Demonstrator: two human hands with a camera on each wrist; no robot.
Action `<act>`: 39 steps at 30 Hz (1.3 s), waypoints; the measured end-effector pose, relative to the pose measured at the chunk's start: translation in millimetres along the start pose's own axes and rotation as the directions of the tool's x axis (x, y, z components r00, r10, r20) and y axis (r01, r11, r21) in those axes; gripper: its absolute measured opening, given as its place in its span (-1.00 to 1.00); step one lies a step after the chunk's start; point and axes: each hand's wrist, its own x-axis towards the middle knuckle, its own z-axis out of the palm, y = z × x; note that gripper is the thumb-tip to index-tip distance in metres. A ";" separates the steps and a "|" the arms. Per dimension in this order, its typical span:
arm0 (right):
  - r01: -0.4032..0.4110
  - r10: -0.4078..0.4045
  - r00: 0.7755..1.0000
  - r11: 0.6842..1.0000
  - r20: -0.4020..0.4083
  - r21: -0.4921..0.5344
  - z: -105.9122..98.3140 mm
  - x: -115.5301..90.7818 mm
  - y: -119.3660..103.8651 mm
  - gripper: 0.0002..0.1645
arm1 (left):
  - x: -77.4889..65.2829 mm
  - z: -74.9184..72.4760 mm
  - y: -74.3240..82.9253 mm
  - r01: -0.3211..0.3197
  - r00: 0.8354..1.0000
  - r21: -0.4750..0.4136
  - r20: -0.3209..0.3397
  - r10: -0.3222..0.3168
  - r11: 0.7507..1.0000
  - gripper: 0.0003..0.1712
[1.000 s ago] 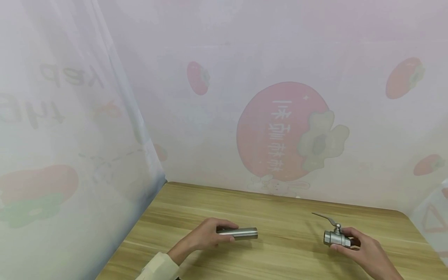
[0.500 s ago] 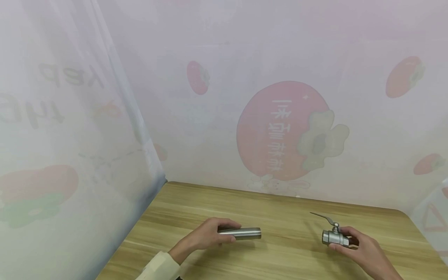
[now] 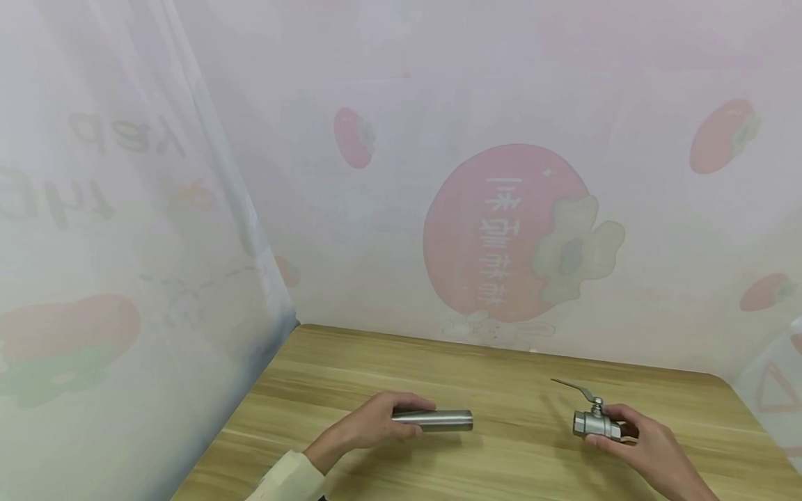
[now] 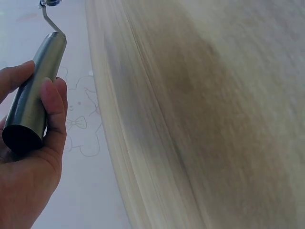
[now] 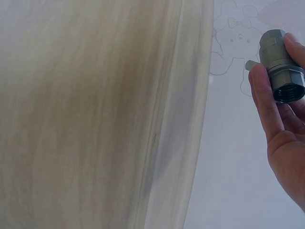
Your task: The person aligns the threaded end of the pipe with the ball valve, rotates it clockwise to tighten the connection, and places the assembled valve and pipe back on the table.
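Note:
My left hand [image 3: 374, 422] grips a short shiny metal pipe [image 3: 446, 419] between thumb and fingers, held roughly level above the table with its free end toward the right. In the left wrist view the near end of the pipe [image 4: 35, 95] shows as a dark round opening. My right hand [image 3: 651, 445] pinches a metal ball valve [image 3: 595, 425] by its body. The valve's lever handle [image 3: 573, 387] sticks up and leans left. Inside the valve's open end [image 5: 289, 91], threads show in the right wrist view. A gap separates pipe and valve.
Below both hands lies a wood-grain table [image 3: 376, 355] with rounded back corners. A pale curtain [image 3: 351, 229] printed with red fruit hangs behind it, and another curtain [image 3: 125, 257] stands along the left side.
The pipe has shifted slightly to the right with my left hand. My right hand has brought the valve slightly left, narrowing the gap. Both grips look the same.

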 end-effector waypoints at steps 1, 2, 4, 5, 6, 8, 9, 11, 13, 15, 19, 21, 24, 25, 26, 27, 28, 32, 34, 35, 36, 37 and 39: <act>-0.001 0.001 1.000 1.000 0.001 0.000 0.1 0.2 -0.3 -0.21 | 0.1 0.3 0.0 -0.005 1.000 0.002 0.003 0.005 1.000 -0.53; -0.003 0.003 1.000 1.000 0.005 0.001 0.2 0.4 -0.5 -0.20 | 0.1 0.6 0.0 -0.010 1.000 0.005 0.006 0.009 1.000 -0.52; -0.008 0.008 1.000 1.000 0.009 0.006 0.4 0.7 -0.8 -0.18 | 0.1 1.1 0.2 -0.019 1.000 0.007 0.014 0.019 1.000 -0.51; -0.010 0.010 1.000 1.000 0.011 0.005 0.5 0.6 -0.8 -0.18 | 0.1 1.4 0.2 -0.022 1.000 0.005 0.018 0.022 1.000 -0.50; -0.012 0.012 1.000 1.000 0.015 0.008 0.5 0.6 -0.9 -0.18 | 0.1 1.7 0.4 -0.026 0.999 0.004 0.022 0.026 1.000 -0.49; -0.012 0.012 1.000 1.000 0.016 0.010 0.7 0.1 -0.9 -0.18 | 0.1 2.4 0.8 -0.031 0.999 -0.001 0.028 0.031 1.000 -0.47; -0.010 0.010 1.000 1.000 0.016 0.010 0.9 -0.2 -0.9 -0.19 | 0.2 2.8 1.0 -0.035 0.999 -0.003 0.028 0.035 0.999 -0.47; -0.006 0.006 1.000 1.000 0.015 0.015 1.5 -0.6 -1.0 -0.21 | 0.3 3.4 1.3 -0.037 0.999 -0.011 0.029 0.038 0.999 -0.48; -0.001 0.001 1.000 1.000 0.014 0.019 2.2 -0.9 -1.3 -0.22 | 0.4 4.0 1.9 -0.038 0.999 -0.019 0.026 0.039 0.999 -0.50; -0.001 0.001 1.000 1.000 0.013 0.023 2.8 -0.8 -1.8 -0.22 | 0.6 4.5 2.8 -0.037 0.999 -0.033 0.024 0.038 0.999 -0.52; -0.008 0.008 1.000 1.000 0.016 0.026 3.6 -0.5 -3.1 -0.21 | 0.9 5.7 4.2 -0.027 0.999 -0.079 0.028 0.029 0.997 -0.52; -0.014 0.014 1.000 1.000 0.021 0.027 3.6 -0.2 -4.0 -0.20 | 1.3 6.3 4.2 -0.024 0.999 -0.105 0.030 0.028 0.994 -0.52; -0.026 0.025 0.999 0.999 0.032 0.034 3.6 0.3 -5.5 -0.17 | 2.0 7.4 3.5 -0.027 0.999 -0.134 0.029 0.031 0.991 -0.52; -0.029 0.027 0.999 0.999 0.036 0.038 3.6 0.2 -6.0 -0.16 | 2.2 7.7 3.3 -0.029 0.999 -0.143 0.029 0.033 0.989 -0.53; -0.032 0.030 0.999 0.999 0.038 0.041 3.6 0.1 -6.6 -0.16 | 2.3 8.1 3.1 -0.030 0.999 -0.151 0.029 0.034 0.988 -0.53; -0.033 0.031 0.999 0.998 0.041 0.045 3.7 -0.1 -6.9 -0.16 | 2.3 8.4 3.1 -0.031 0.999 -0.158 0.028 0.036 0.987 -0.52; -0.034 0.032 0.999 0.998 0.042 0.048 3.9 -0.3 -7.2 -0.16 | 2.4 8.7 3.2 -0.032 0.999 -0.166 0.028 0.037 0.986 -0.52; -0.040 0.037 0.998 0.998 0.047 0.057 4.9 -0.7 -8.1 -0.16 | 3.1 9.6 3.1 -0.041 0.998 -0.183 0.031 0.047 0.982 -0.51; -0.046 0.043 0.998 0.997 0.051 0.063 5.3 -0.3 -8.6 -0.16 | 3.5 9.9 2.8 -0.047 0.998 -0.182 0.033 0.053 0.982 -0.51; -0.050 0.047 0.997 0.996 0.054 0.067 5.4 0.1 -9.0 -0.16 | 3.7 10.0 2.6 -0.050 0.998 -0.180 0.035 0.057 0.982 -0.50; -0.053 0.049 0.997 0.996 0.056 0.070 5.4 0.5 -9.4 -0.15 | 3.9 10.1 2.4 -0.051 0.998 -0.181 0.037 0.058 0.982 -0.50; -0.057 0.053 0.997 0.996 0.058 0.073 5.5 0.8 -9.8 -0.15 | 4.0 10.2 2.3 -0.051 0.998 -0.182 0.037 0.059 0.982 -0.50; -0.059 0.055 0.997 0.995 0.059 0.075 5.3 1.2 -10.7 -0.15 | 4.3 10.4 2.2 -0.054 0.997 -0.181 0.038 0.062 0.982 -0.49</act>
